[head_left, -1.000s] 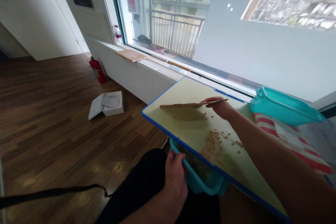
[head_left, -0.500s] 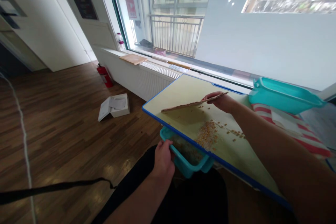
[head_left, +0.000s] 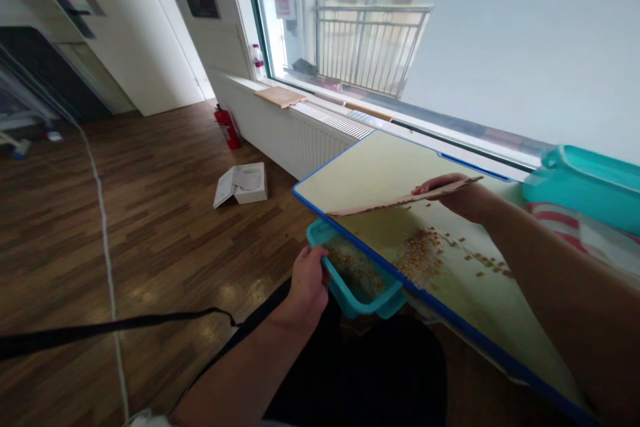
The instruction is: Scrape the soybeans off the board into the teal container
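Observation:
My left hand [head_left: 309, 275] grips the near left rim of a teal plastic tub [head_left: 367, 307] held just under the front edge of a pale yellow board [head_left: 370, 167] with a blue border. Yellowish kernel-like pieces and white grains lie inside the tub. Closed on a flat strip of cardboard [head_left: 385, 205], my right hand [head_left: 445, 193] holds it on edge, low over the board. A heap of small yellow-brown pieces [head_left: 423, 253] with white grains lies on the board close to the tub, and more pieces are scattered to its right.
Another teal tub [head_left: 590, 180] stands at the back right beside a red-and-white striped cloth or bag [head_left: 555, 220]. A radiator [head_left: 315, 143] runs below the window. On the floor are an open white box [head_left: 250, 183], a red fire extinguisher [head_left: 228, 127] and a pale cable [head_left: 104, 213].
My view has turned left, so the scene sits further right. The cardboard's left end has come to the board's front edge. My left hand still holds the tub.

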Tool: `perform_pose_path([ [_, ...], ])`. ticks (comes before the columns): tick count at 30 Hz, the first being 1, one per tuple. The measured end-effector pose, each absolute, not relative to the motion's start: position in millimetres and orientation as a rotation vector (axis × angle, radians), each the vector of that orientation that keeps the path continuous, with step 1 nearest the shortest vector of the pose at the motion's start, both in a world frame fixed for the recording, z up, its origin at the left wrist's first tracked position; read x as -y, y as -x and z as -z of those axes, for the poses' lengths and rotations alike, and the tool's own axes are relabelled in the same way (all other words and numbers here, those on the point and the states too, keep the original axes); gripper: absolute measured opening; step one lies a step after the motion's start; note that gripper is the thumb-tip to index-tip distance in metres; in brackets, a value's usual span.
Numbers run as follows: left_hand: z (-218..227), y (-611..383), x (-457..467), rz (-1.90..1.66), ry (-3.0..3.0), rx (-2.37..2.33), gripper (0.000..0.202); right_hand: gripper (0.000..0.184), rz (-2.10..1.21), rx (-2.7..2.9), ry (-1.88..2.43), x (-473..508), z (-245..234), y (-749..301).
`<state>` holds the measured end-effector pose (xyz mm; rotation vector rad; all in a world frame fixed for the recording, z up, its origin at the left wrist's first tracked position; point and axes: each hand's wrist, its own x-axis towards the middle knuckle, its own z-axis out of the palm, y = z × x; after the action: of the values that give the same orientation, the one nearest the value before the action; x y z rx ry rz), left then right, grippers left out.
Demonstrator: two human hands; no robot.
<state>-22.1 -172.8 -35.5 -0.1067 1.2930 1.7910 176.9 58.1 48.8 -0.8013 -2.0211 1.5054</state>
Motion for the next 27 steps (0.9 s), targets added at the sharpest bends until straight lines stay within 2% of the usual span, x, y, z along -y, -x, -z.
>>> perform_pose_path([
  [9, 22, 22, 176, -1.766, 0.113, -1.251, 0.013, 0.038, -1.457, 2.118, 0.716, -69, -39, -192],
  [16, 22, 11, 175, -1.780, 0.129, -1.218, 0.012, 0.038, -1.358, 2.229, 0.786, -68, -43, -205],
  [27, 26, -8, 176, -1.779, 0.162, -1.136, 0.013, 0.037, -1.252, 2.340, 0.608, -57, -47, -219],
])
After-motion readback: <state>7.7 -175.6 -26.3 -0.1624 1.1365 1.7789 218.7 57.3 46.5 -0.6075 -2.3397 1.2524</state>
